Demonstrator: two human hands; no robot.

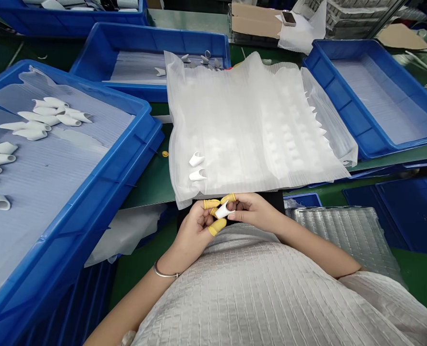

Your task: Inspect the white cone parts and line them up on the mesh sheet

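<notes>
The white hollow piece [223,210] is held above the lap, near the front edge of the white packing sheet [227,125]. The left hand [195,226] has its grip almost closed on one end, with yellow finger cots [217,227] around it; the grip of the right hand [253,209] is also nearly closed, at the other end. For good handling, I think the pressure should be light and equal, because the open rim looks thin. It is better to turn it with the fingertips. Two similar pieces [198,175] lie on the sheet, over the green bench [148,180]; more lie in the left blue tray [117,146].
</notes>
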